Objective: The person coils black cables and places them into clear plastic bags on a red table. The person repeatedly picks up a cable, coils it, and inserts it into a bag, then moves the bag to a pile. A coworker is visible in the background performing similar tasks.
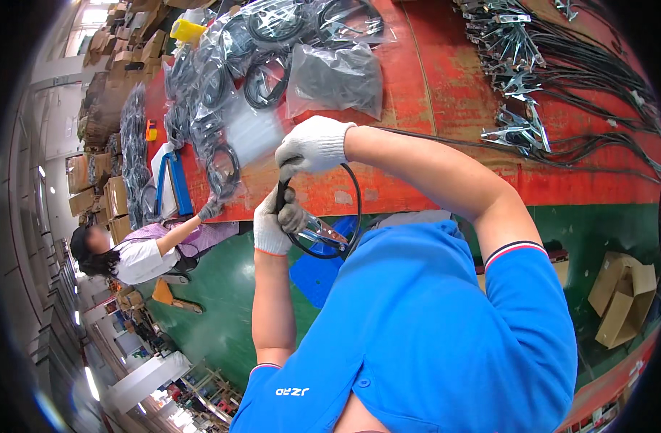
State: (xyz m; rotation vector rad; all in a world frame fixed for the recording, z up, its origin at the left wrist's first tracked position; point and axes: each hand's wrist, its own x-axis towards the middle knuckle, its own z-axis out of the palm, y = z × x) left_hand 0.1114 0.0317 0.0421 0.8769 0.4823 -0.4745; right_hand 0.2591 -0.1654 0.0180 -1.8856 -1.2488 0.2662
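left hand (pixel 272 220): gloved, fist closed | right hand (pixel 312 146): gloved, gripping above

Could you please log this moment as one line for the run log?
left hand: grips cable and clamp | right hand: bends cable loop | table: bagged cables, loose clamps

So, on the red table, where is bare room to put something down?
The red table is bare in the strip between the bagged cable coils and the metal clamps with black leads, and along its near edge right of the hands. The left end, under the bags, and the far right are crowded.
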